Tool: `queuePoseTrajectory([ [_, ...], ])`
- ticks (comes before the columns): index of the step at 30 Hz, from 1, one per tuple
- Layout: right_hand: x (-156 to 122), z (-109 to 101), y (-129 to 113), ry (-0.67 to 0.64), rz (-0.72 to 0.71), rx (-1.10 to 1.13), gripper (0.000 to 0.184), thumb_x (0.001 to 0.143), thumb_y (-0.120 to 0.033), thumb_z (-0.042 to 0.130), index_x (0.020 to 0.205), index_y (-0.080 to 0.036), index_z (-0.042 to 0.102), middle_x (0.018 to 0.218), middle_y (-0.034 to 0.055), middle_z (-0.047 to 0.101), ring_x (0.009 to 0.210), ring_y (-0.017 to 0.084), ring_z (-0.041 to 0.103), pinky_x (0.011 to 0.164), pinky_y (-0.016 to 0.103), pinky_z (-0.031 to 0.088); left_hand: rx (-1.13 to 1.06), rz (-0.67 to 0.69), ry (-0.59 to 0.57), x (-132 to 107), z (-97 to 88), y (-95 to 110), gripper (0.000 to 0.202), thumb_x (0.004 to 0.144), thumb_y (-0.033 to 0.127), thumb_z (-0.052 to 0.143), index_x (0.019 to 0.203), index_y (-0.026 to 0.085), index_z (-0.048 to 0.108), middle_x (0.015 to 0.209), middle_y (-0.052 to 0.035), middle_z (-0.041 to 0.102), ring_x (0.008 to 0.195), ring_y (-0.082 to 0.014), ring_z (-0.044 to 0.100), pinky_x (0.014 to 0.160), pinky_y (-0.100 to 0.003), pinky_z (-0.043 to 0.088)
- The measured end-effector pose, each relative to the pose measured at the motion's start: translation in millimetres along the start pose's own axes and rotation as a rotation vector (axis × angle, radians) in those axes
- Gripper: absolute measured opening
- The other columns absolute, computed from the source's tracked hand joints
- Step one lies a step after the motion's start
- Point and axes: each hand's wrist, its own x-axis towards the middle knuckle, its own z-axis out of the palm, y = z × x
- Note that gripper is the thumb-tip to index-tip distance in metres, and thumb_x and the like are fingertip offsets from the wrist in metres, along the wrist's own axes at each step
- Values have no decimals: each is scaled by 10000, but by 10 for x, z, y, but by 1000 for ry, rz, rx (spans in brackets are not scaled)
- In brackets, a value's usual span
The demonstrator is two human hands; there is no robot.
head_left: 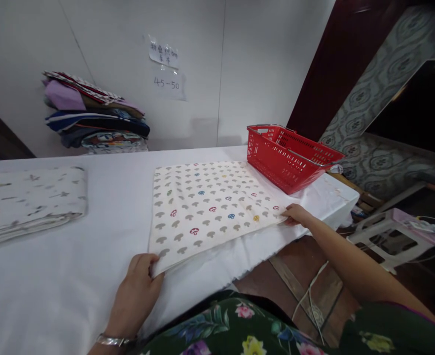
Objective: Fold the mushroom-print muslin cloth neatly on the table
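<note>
A cream cloth (210,197) printed with grey, red, blue and yellow mushrooms lies folded into a flat rectangle in front of me. Its near left corner is pinched by my left hand (139,281), thumb and fingers closed on the edge. At the near right corner my right hand (297,215) grips the cloth the same way. The near edge between both hands looks slightly raised off the white tablecloth (114,236). The fingertips under the fabric are partly hidden.
A red plastic basket (287,160) stands at the back right, close to the cloth. Another folded white cloth (32,199) lies at the left. A pile of folded fabrics (95,116) rests against the wall. A plastic stool (395,239) is on the floor at right.
</note>
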Motion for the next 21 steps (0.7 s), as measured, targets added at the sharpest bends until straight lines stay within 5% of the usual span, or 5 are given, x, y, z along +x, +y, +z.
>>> queuePoseTrajectory([
  [5,-7,-8,-120,36,-59,-90,157,691,-183,661,707,-163,506,399,-24,514,392,134,530,362,200,397,16,-18,-26,-24,6,-10,211,768,273,414,958,203,472,1004,-42,523,723,-157,561,665,-296,450],
  [11,26,4,-358,39,-234,-75,173,812,-336,554,774,-193,465,543,-24,563,519,93,583,428,150,387,27,-40,-51,-43,-1,12,193,782,264,416,957,213,480,1042,-30,531,731,-149,571,649,-288,445],
  [21,75,30,-90,13,-77,-447,308,735,-293,580,478,-187,448,296,-5,416,290,100,377,343,221,278,6,-36,-87,-62,14,-31,180,795,265,414,963,228,470,1071,-17,514,706,-136,572,648,-284,447],
])
